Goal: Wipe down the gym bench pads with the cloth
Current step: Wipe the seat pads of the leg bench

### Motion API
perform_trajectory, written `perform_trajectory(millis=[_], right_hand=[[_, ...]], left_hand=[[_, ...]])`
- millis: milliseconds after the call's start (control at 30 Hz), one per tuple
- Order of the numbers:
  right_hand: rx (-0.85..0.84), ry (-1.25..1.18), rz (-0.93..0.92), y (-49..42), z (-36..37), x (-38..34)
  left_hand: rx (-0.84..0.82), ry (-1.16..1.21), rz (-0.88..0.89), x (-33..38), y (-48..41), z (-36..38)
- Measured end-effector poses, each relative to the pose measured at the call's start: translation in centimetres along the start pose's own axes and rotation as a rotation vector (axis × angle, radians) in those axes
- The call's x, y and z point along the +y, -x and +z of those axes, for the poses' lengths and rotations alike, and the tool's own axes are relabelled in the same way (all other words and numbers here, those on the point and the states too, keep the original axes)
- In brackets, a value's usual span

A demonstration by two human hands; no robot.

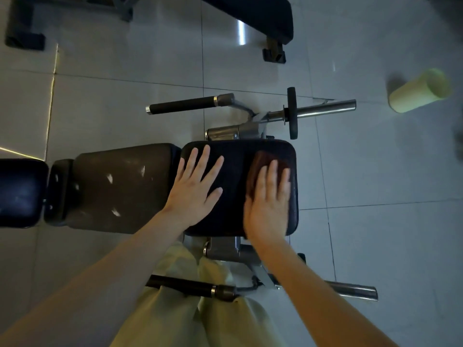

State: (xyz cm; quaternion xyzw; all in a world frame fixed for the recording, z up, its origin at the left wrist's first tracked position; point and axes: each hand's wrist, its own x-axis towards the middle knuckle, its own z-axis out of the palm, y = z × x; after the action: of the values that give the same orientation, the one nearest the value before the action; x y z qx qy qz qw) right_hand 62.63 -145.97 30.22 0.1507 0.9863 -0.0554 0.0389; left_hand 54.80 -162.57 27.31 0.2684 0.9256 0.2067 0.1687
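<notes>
A black seat pad (238,156) lies in the middle of the view. To its left is a worn brown back pad (120,186) with pale scuffs, then a dark end pad (20,191). My left hand (195,189) rests flat on the seat pad's left half with fingers spread. My right hand (269,199) presses flat on a reddish-brown cloth (261,159) on the pad's right half. Most of the cloth is hidden under that hand, which looks slightly blurred.
Metal handles with black grips (185,105) and a bar carrying a small weight plate (292,112) stick out of the machine's frame. A pale green cylinder (419,90) lies on the tiled floor at right. Another black bench (263,18) stands beyond. My trousered legs are below.
</notes>
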Motion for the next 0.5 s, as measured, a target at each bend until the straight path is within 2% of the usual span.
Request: perform_trajectory(millis=[133,300,367,500], right_hand=[[-0.045,0.044,-0.196,1.6,1.7,-4.4],[-0.095,0.053,-0.384,0.2,0.0,-1.5],[-0.096,0.014,-0.394,0.0,-0.8,0.6],[-0.067,-0.117,-0.265,0.5,-2.0,5.2]], left_hand=[[0.006,0.026,0.048,-0.9,0.1,-0.5],[-0.067,-0.019,-0.019,0.3,0.8,-1.7],[-0.149,-0.077,-0.046,1.9,1.0,-2.0],[-0.271,-0.132,-0.032,6.3,0.6,-2.0]])
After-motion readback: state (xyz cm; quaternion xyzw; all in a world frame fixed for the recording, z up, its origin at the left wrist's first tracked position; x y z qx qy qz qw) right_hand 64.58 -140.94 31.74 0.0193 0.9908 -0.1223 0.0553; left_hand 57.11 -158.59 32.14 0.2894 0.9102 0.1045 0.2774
